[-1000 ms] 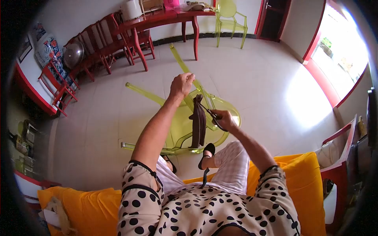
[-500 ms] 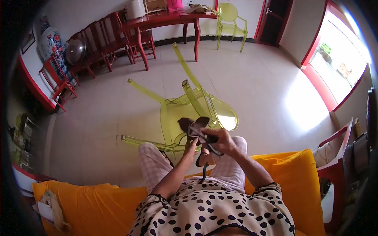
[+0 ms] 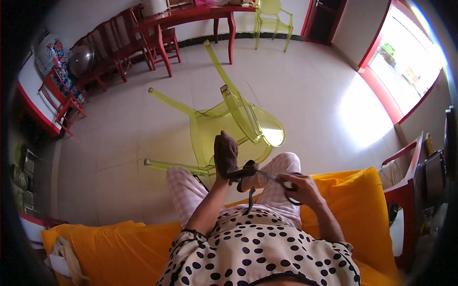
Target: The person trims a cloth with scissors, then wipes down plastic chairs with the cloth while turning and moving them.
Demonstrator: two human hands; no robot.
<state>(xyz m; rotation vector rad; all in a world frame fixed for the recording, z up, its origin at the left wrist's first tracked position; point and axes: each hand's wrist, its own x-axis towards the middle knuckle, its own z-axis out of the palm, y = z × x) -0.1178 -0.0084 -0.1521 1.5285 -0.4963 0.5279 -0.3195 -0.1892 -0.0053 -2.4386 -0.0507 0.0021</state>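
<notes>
A piece of soft brown cloth (image 3: 225,155) stands up over my left hand (image 3: 221,181), hiding most of its fingers. I cannot tell whether the cloth is wrapped round the hand or only gripped by it. My right hand (image 3: 307,189) is closed on the dark loop handles of a pair of scissors (image 3: 292,190). Their blurred blades point left toward the lower end of the cloth. A dark strap (image 3: 251,199) hangs below, between my knees.
A clear green chair (image 3: 202,138) lies tipped over on the tiled floor (image 3: 109,138) just past my knees. I sit on an orange-covered seat (image 3: 114,243). A red table (image 3: 191,18), red chairs and an upright green chair (image 3: 273,25) stand at the back.
The right hand with the scissors has moved right and down, away from the left hand. The brown cloth has turned upright, its two spread ends now together. The view has shifted slightly.
</notes>
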